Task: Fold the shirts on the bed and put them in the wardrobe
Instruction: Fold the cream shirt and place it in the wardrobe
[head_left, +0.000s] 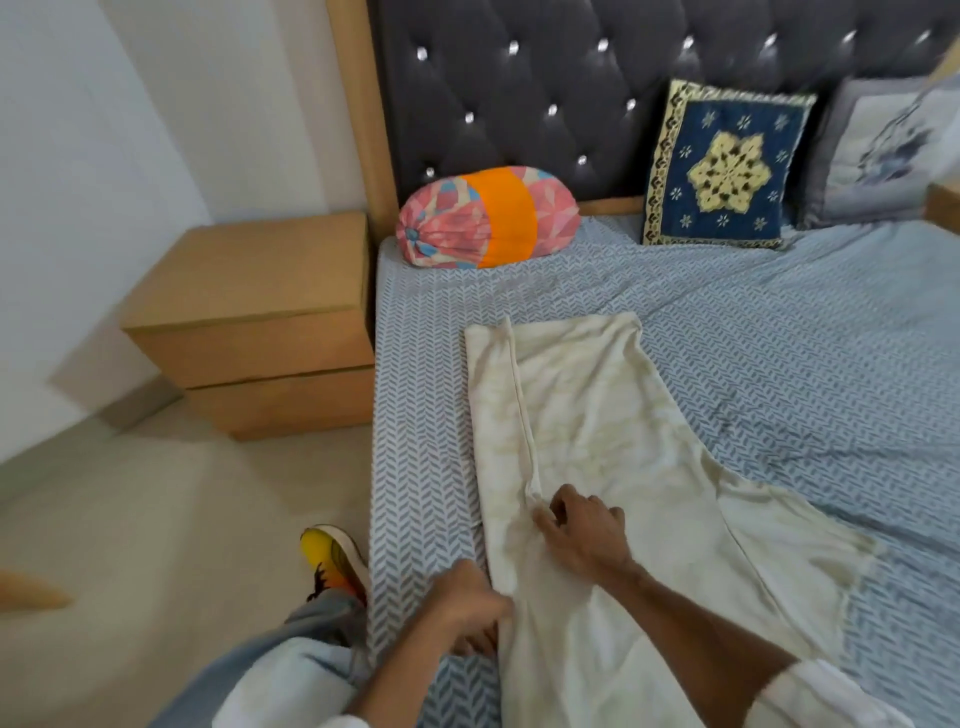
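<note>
A cream, faintly patterned cotton shirt (597, 441) lies spread flat on the bed's blue-and-white herringbone sheet (753, 338), filling the lower centre of the frame, with one side folded inward along a long seam and a sleeve trailing toward the lower right. The right hand (582, 530) sits on the shirt near the seam's lower end, its fingers curled and pinching the cloth. The left hand (467, 603), at the bottom centre, grips the shirt's left edge with bent fingers.

In the upper centre a pink-and-orange bolster pillow (488, 218) rests against the dark grey tufted headboard (571, 93), with a navy embroidered cushion (727, 166) to its right. A light wooden bedside cabinet (260, 322) stands at left.
</note>
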